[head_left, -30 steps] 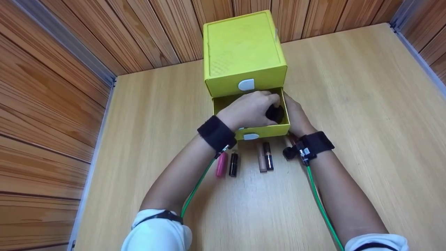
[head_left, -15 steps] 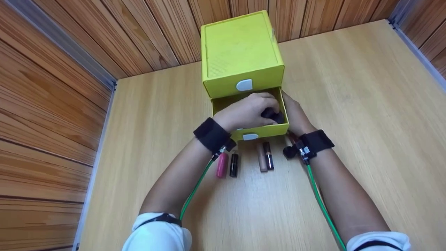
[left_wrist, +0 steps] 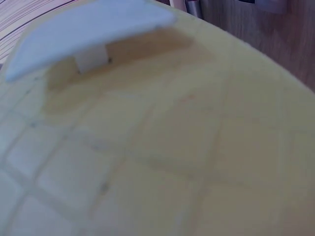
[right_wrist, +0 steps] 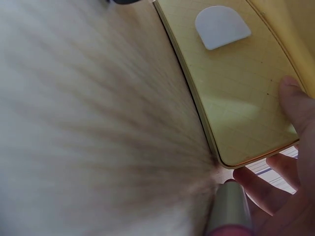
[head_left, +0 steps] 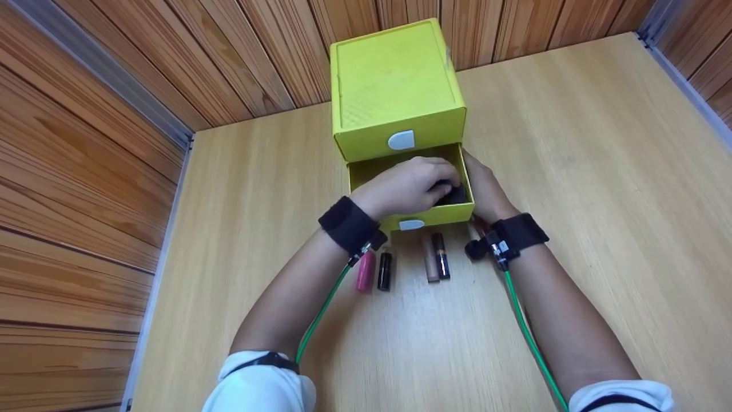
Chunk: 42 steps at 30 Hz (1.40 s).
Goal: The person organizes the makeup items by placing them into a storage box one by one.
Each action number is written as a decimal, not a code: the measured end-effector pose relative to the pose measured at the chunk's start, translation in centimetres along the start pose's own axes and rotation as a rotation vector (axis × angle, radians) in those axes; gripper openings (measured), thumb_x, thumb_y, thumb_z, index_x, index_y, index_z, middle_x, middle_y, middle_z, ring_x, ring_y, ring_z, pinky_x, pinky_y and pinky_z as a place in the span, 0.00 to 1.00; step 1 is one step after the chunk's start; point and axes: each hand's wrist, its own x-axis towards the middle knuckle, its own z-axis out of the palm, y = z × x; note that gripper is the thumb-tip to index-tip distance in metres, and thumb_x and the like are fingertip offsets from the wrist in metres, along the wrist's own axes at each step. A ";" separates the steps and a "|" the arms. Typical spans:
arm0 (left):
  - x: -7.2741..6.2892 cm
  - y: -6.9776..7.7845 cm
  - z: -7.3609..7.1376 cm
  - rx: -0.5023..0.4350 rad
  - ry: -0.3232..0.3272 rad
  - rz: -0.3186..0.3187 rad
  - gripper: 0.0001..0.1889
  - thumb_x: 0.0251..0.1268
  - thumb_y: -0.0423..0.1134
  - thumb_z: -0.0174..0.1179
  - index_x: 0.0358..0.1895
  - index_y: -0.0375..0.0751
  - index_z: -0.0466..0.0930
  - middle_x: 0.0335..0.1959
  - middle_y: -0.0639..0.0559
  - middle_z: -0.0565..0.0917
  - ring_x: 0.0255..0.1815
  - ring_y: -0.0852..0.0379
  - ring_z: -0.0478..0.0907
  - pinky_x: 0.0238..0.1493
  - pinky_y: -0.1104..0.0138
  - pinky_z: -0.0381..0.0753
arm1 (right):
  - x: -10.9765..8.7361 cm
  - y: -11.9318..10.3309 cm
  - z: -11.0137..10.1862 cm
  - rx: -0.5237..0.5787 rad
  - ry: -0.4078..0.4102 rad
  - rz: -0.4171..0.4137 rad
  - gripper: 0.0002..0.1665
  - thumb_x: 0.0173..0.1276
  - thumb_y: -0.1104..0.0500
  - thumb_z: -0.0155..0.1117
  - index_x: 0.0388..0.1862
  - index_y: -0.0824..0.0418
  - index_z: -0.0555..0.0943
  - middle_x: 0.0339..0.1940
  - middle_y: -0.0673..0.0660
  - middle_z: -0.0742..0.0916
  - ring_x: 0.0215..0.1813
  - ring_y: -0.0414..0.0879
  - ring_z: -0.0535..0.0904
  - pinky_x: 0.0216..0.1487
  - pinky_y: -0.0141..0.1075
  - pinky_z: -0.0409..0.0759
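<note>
Evidently mid-job, a person's left hand (head_left: 413,182) grasps a black item (head_left: 456,195) at the right side of the lower drawer (head_left: 446,214) of a yellow box (head_left: 400,80), while the right hand (head_left: 487,186) grips the drawer from its right, thumb against the front in the right wrist view. The drawer is out and the item sits within it; not yet done, by all appearances, are letting the item go or lifting it clear, and closing up. On the surface (head_left: 246,200) just nearer lie a pink tube (head_left: 365,272), a black tube (head_left: 384,272), a beige tube (head_left: 431,263) and a dark tube (head_left: 441,257), all outside the drawer; whether things are going in or coming out cannot be told. The left hand hides much of the item and the drawer's interior. The right hand's fingertips are out of sight in the head view, a silvery tube (right_wrist: 229,206) is cut off by the right wrist view's lower edge, and the left wrist view shows no fingers, only a blurred yellow front.
</note>
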 end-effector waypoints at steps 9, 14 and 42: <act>-2.8 0.2 -0.3 0.013 0.190 0.024 0.11 0.73 0.40 0.55 0.50 0.43 0.82 0.49 0.55 0.82 0.53 0.62 0.76 0.57 0.73 0.70 | -0.3 -0.1 0.0 0.047 0.016 0.020 0.41 0.63 0.53 0.71 0.73 0.43 0.63 0.59 0.51 0.78 0.58 0.44 0.72 0.60 0.42 0.68; -5.7 -0.6 -0.1 -0.011 0.381 0.102 0.10 0.71 0.36 0.58 0.48 0.36 0.83 0.46 0.49 0.84 0.53 0.57 0.78 0.59 0.71 0.70 | -0.4 -0.3 -0.3 0.217 0.034 0.072 0.46 0.69 0.64 0.64 0.78 0.40 0.54 0.71 0.53 0.70 0.68 0.48 0.67 0.68 0.45 0.64; -16.8 -3.9 7.6 -0.096 0.580 -0.225 0.14 0.68 0.44 0.62 0.48 0.39 0.76 0.39 0.49 0.82 0.39 0.53 0.79 0.39 0.63 0.80 | -8.5 -4.4 -5.4 -0.187 -0.089 0.092 0.16 0.64 0.55 0.71 0.48 0.61 0.85 0.36 0.51 0.86 0.37 0.45 0.80 0.35 0.33 0.80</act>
